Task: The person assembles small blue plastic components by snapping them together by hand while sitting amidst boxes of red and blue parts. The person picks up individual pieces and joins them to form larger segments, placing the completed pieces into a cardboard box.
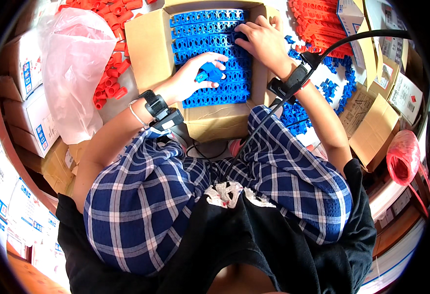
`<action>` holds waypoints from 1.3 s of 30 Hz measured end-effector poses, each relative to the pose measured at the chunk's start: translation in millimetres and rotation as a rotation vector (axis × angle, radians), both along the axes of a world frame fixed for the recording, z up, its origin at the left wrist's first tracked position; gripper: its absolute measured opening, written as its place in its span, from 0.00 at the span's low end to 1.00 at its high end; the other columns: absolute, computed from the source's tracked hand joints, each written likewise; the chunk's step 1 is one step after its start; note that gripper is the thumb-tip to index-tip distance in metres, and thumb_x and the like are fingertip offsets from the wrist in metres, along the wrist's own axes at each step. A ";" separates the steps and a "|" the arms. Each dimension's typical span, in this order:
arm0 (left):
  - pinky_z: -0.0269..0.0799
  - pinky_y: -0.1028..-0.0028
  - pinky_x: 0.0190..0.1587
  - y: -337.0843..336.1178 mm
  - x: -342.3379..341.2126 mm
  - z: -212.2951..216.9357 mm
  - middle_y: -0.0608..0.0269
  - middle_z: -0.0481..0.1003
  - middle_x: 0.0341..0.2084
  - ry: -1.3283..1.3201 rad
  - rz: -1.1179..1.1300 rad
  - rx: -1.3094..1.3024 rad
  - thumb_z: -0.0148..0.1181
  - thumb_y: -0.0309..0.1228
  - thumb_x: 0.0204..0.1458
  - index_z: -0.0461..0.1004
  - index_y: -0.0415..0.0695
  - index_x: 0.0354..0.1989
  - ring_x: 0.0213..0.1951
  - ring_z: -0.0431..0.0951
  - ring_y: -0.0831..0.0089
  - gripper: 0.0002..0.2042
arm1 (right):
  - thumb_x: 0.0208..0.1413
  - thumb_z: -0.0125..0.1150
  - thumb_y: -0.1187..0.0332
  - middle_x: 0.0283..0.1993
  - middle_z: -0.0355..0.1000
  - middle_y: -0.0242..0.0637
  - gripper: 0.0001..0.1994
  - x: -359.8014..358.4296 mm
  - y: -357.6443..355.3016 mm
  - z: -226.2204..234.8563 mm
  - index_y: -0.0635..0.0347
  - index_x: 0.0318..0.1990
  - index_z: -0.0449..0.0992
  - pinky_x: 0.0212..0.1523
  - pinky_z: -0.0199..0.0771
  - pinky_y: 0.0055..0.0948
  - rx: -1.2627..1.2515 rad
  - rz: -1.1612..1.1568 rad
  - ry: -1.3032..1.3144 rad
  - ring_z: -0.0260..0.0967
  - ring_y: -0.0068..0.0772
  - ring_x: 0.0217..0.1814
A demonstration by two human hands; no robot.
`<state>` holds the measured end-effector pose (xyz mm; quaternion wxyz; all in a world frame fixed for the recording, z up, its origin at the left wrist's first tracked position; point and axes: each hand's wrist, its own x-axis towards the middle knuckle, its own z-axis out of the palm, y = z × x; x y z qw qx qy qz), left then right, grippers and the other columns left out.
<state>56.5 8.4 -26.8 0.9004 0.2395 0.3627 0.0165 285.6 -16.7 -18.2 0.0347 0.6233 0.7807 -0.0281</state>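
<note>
Carton [215, 123] of corrugated board stands open on the far side of the person's plaid-covered knees, its left flap folded outward. Inside it, blue plastic pipe clips [217, 91] lie edge to edge in straight rows running left to right, from near the far wall down toward the near one.

The left hand [188, 78] is over the left-middle of these rows, cupped around a small handful of loose blue clips [210, 73], its thumb and fingertips apart from each other. The right hand [264, 43] reaches in over the carton's right wall, fingers bent, fingertips at the right end of the far rows; whether they grip a clip I cannot tell.

The step in hand looks like fitting clips into the rows, with the left hand as supply and the right hand placing or straightening. The next move probably calls for a single clip, turned to match its neighbours and pressed in without pushing a row askew.

Right of the carton lies a scatter of spare blue clips [296, 117], with red clip strips [318, 22] beyond. Left of it are red tubular fittings [111, 83] and a translucent plastic bag [75, 73].
</note>
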 end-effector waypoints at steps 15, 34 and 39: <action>0.68 0.72 0.43 -0.5 0.3 -1.5 0.67 0.73 0.41 0.012 0.008 -0.025 0.45 0.44 0.61 0.71 0.47 0.51 0.44 0.72 0.76 0.18 | 0.51 0.60 0.56 0.33 0.73 0.20 0.08 2.6 1.0 -10.2 0.42 0.36 0.80 0.53 0.56 0.49 0.032 -0.001 -0.011 0.66 0.24 0.42; 0.68 0.72 0.43 -1.2 1.6 -3.6 0.67 0.73 0.40 0.017 -0.005 -0.018 0.44 0.44 0.61 0.71 0.47 0.50 0.44 0.72 0.75 0.18 | 0.46 0.60 0.63 0.27 0.72 0.23 0.05 2.6 3.4 -14.5 0.49 0.25 0.76 0.41 0.58 0.38 0.161 0.042 -0.010 0.67 0.27 0.36; 0.68 0.72 0.43 -0.6 -0.1 -4.7 0.67 0.73 0.40 0.022 -0.003 -0.032 0.44 0.44 0.61 0.71 0.47 0.50 0.44 0.72 0.75 0.18 | 0.46 0.60 0.63 0.28 0.72 0.23 0.04 1.1 4.4 -13.8 0.50 0.25 0.76 0.42 0.58 0.37 0.153 0.061 -0.033 0.67 0.27 0.36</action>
